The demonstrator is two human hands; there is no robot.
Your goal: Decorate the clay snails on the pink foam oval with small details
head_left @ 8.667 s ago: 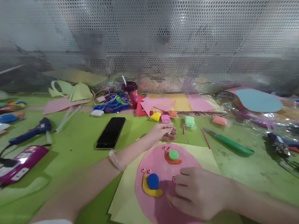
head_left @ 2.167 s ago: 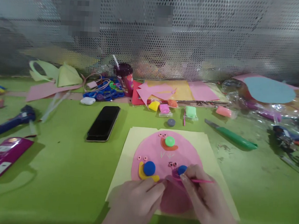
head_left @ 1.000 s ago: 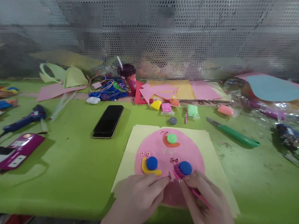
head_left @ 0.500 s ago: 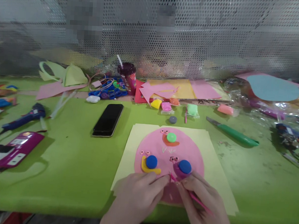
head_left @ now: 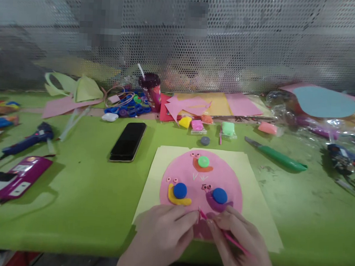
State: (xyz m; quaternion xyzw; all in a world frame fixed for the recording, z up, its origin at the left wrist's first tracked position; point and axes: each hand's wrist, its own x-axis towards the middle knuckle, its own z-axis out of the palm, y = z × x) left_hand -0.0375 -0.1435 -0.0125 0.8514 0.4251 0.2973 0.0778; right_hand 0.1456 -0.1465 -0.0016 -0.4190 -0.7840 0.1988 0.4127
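Observation:
My right hand (head_left: 239, 239) grips a thin pink modelling tool (head_left: 234, 242), its tip pointing left toward my left fingertips. My left hand (head_left: 168, 231) is closed, thumb and index finger pinched at the tool's tip; whatever they pinch is too small to make out. Both hands rest over the lower part of a pink paper circle (head_left: 190, 165) on a pale yellow sheet (head_left: 253, 192). On the circle are a yellow clay snail (head_left: 171, 194) and a purple one (head_left: 214, 204), each with a blue cap shell, and an orange snail (head_left: 207, 169) with a green shell.
A black phone (head_left: 128, 141) lies left of the sheet, a glue gun (head_left: 31, 139) and a magenta device (head_left: 20, 176) farther left. A green-handled knife (head_left: 276, 155) lies to the right. Clay packets (head_left: 228, 129) and a drink cup (head_left: 150, 90) stand behind, before a perforated metal panel (head_left: 229, 44).
The tool's tip and my right fingers have shifted slightly left and down. More of the purple snail's tail shows beside my right fingers. My left hand stays nearly still.

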